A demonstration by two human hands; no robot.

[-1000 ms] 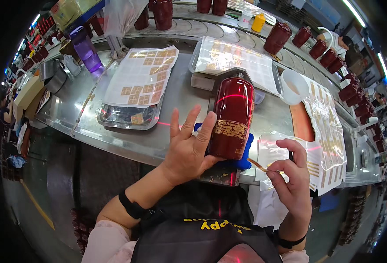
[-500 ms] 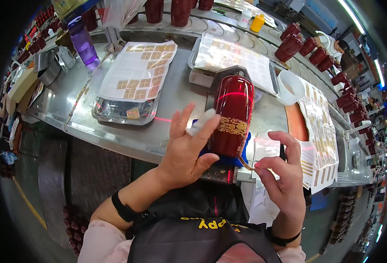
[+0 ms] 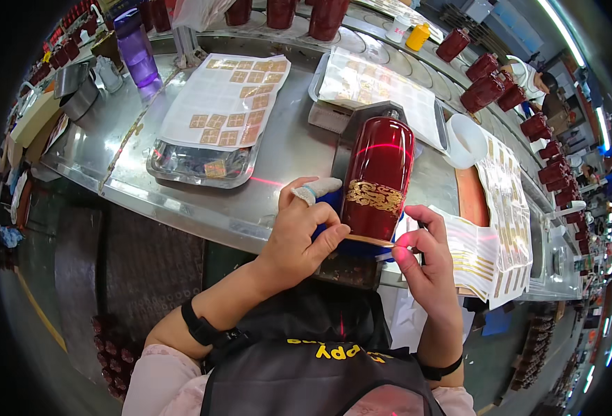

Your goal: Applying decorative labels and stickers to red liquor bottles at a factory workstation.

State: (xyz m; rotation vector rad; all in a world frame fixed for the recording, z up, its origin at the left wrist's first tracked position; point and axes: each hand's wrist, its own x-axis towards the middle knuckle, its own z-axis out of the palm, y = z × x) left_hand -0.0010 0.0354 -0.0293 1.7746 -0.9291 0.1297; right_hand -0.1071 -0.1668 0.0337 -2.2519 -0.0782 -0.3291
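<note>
A glossy dark red bottle (image 3: 379, 156) with a gold ornamental band (image 3: 374, 195) lies with its neck away from me. It rests in a dark metal holder (image 3: 347, 139) with blue padding (image 3: 332, 201). Across its near end runs a thin gold strip (image 3: 370, 240), pulled straight along the base edge. My left hand (image 3: 295, 232), one finger wrapped in a white cover, pinches the strip's left end between thumb and forefinger. At the other end, my right hand (image 3: 427, 267) is closed on the strip with its fingertips, under a red laser glow.
Left of the bottle, a sheet of gold square stickers (image 3: 226, 104) covers a clear tray (image 3: 202, 170). Another sticker sheet (image 3: 382, 87) lies behind the holder. To the right are a white cup (image 3: 465, 142) and strip sheets (image 3: 504, 229). Red bottles (image 3: 483, 93) line the conveyor.
My left hand has closed from spread fingers into a pinch at the bottle's base. The strip, which curved off the base toward my right hand, now stretches straight across it.
</note>
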